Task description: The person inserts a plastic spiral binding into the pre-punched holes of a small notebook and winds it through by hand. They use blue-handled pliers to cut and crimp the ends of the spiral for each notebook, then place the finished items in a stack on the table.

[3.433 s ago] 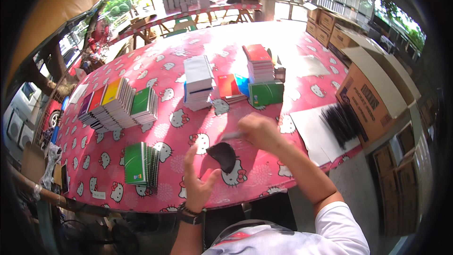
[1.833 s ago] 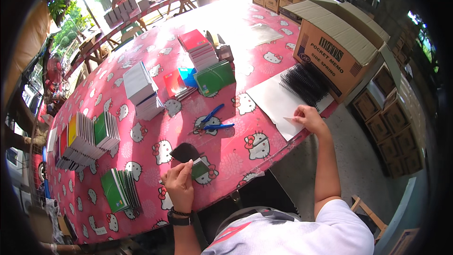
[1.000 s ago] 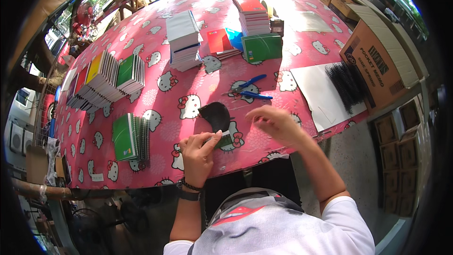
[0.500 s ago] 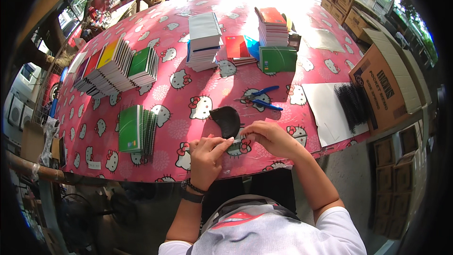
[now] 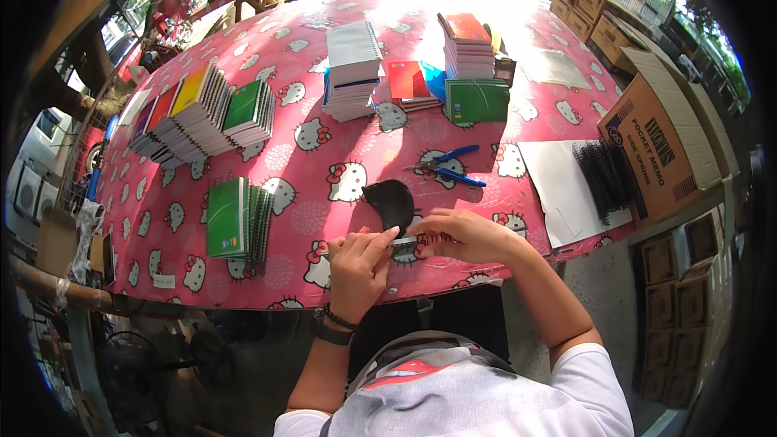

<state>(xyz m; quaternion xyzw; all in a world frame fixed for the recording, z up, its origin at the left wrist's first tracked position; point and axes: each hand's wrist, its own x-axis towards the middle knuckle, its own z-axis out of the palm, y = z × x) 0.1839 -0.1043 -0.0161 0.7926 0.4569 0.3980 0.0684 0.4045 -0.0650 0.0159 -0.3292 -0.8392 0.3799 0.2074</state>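
Observation:
My left hand (image 5: 360, 265) is closed on a small notebook (image 5: 403, 241), seen almost edge-on as a thin white strip. From the right, my right hand (image 5: 471, 236) has its fingers bent together around a thin dark spiral coil (image 5: 435, 238) at the notebook's right end. Most of the notebook and coil is hidden by the fingers. Just beyond them lies a black curved, dish-like piece (image 5: 392, 204). Blue-handled pliers (image 5: 457, 166) rest farther off, their handles spread.
Green spiral notebooks (image 5: 231, 218) lie at the left, with taller coloured stacks (image 5: 194, 101) behind. White page stacks (image 5: 352, 57) and red-topped stacks (image 5: 468, 40) stand farther back. Black coils (image 5: 603, 182) lie on white paper (image 5: 558, 210) beside an open carton (image 5: 660, 142) at the right.
My right hand has shifted slightly right, away from the left hand, and more of the dark coil shows between them. The left hand keeps its hold on the notebook.

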